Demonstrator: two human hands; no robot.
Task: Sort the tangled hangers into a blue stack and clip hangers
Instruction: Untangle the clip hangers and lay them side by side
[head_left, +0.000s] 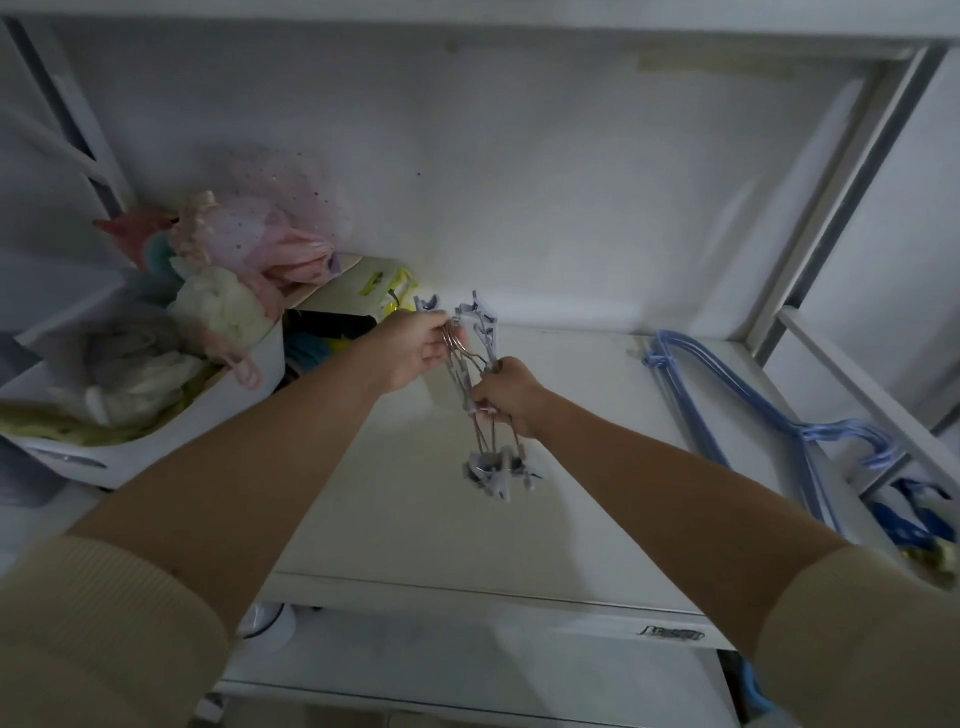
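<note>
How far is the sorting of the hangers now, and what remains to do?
The blue hangers already lie together in a stack on the right of the white surface. In hand: the left hand and right hand both grip the bundle of grey clip hangers, held above the surface. Left: this bundle is not yet set down as its own group.

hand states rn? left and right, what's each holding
Left hand: closed on the upper, hook end of the clip hangers.
Right hand: closed on the same bundle, lower down.
</note>
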